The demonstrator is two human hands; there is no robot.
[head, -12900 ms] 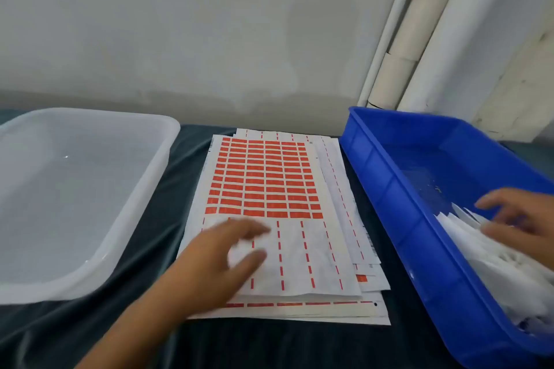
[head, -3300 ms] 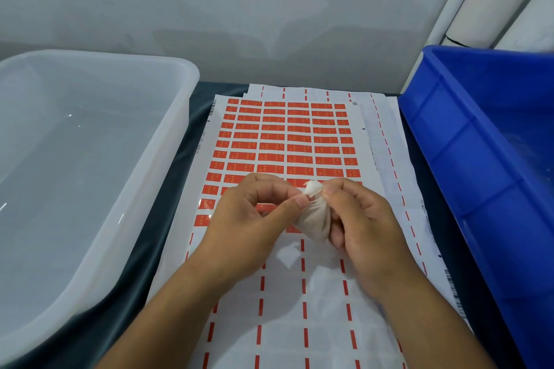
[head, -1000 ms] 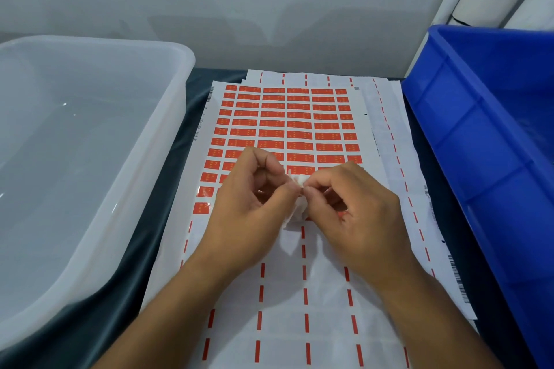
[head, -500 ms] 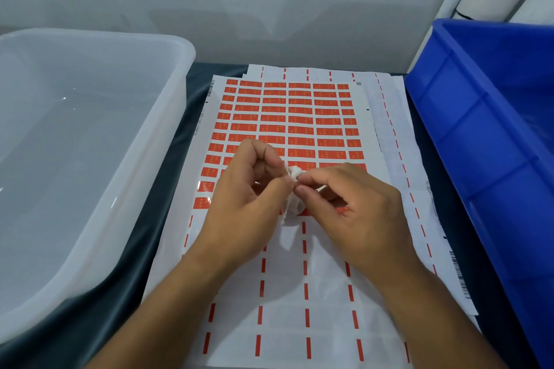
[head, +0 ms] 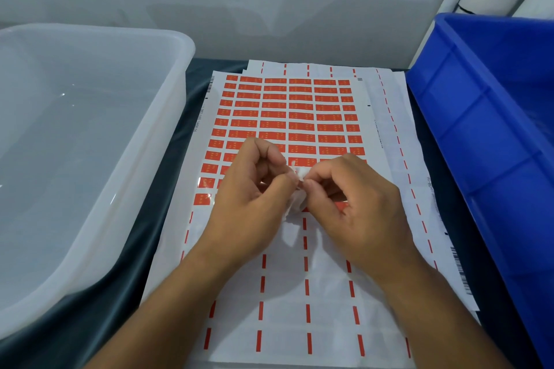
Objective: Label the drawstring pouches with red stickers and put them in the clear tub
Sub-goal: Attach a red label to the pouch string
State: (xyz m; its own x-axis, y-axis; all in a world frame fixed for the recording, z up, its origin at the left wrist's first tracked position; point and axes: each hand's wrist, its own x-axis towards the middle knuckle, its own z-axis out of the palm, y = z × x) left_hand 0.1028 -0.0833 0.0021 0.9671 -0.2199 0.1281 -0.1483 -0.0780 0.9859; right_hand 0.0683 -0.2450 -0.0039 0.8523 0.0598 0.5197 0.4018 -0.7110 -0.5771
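- The left hand (head: pixel 251 198) and right hand (head: pixel 353 204) are both pinching a little white pouch (head: pixel 298 189), holding it over the sticker sheet (head: pixel 287 117).
- The clear tub (head: pixel 168 117) is sitting on the left.
- A blue bin (head: pixel 479 141) is sitting on the right.

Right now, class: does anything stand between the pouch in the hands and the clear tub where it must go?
Nothing visible does. Both hands, left and right, pinch the pouch above the sticker sheet. The clear tub sits open-topped to the left, with only sheet and dark cloth between.
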